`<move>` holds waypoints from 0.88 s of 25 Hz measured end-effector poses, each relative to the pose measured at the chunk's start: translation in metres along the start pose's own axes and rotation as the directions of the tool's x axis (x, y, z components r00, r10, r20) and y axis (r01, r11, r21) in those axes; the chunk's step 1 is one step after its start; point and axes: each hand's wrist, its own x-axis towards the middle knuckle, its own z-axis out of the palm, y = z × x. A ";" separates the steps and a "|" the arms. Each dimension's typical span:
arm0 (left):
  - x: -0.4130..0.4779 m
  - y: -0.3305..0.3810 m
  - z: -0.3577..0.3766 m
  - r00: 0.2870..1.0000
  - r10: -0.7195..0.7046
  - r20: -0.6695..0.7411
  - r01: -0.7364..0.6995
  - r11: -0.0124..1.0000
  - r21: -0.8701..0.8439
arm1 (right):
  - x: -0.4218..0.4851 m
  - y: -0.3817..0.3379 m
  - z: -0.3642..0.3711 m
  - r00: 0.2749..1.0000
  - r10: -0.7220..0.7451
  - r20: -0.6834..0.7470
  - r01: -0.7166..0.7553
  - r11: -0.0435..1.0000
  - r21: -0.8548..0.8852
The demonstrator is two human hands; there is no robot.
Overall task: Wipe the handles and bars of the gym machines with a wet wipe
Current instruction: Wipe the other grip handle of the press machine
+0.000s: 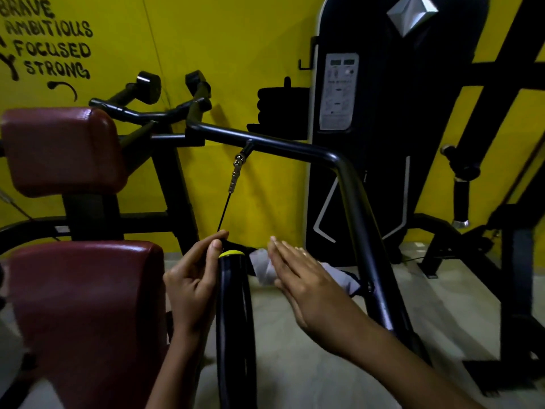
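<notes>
A black handle [234, 314] with a yellow end cap stands upright at the bottom centre. My left hand [194, 278] rests against its left side, thumb and fingertips touching the top near the cap. My right hand [306, 278] is just right of the handle, fingers straight and together, palm pressed on a white wet wipe [264, 265] that shows beside its fingers. A long black bent bar [295, 150] runs above both hands, with a thin cable [225, 208] hanging from it toward the handle.
Two red pads [85, 308] sit on the left. A black weight-stack tower [380, 137] stands against the yellow wall [236, 54]. More black frame parts [513, 261] fill the right. Pale floor [324, 364] lies below.
</notes>
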 end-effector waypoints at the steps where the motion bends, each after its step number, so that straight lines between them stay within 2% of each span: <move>1: 0.000 0.000 0.001 1.000 0.004 -0.001 -0.004 1.000 -0.010 | -0.013 0.002 -0.001 1.000 0.002 -0.011 -0.002 1.000 -0.026; 4: -0.001 0.002 0.002 1.000 0.018 -0.002 -0.018 0.999 -0.040 | -0.054 0.010 -0.007 0.987 0.146 -0.072 -0.156 0.976 -0.154; 7: -0.001 0.005 0.001 1.000 0.019 0.006 -0.018 0.999 -0.050 | -0.044 0.000 -0.002 0.953 0.246 -0.177 -0.287 0.920 -0.266; 9: -0.001 0.005 0.001 1.000 0.024 0.015 -0.023 0.999 -0.041 | -0.017 -0.013 0.004 0.948 0.245 -0.202 -0.288 0.931 -0.224; 11: -0.001 0.005 0.000 0.999 0.025 0.022 -0.025 0.999 -0.024 | 0.002 -0.023 0.008 0.967 0.175 -0.185 -0.206 0.964 -0.166; 14: 0.000 0.005 -0.003 0.998 0.038 0.043 -0.037 0.999 -0.017 | -0.006 -0.015 0.006 0.986 0.109 -0.129 -0.134 0.969 -0.208; 19: -0.001 0.004 -0.003 0.999 0.039 0.030 -0.038 0.999 -0.024 | -0.045 0.010 -0.020 0.937 0.323 -0.134 -0.348 0.900 -0.261; 22: -0.001 0.005 -0.001 0.999 0.031 0.036 -0.030 0.999 -0.023 | -0.032 0.004 -0.014 0.951 0.266 -0.155 -0.301 0.907 -0.294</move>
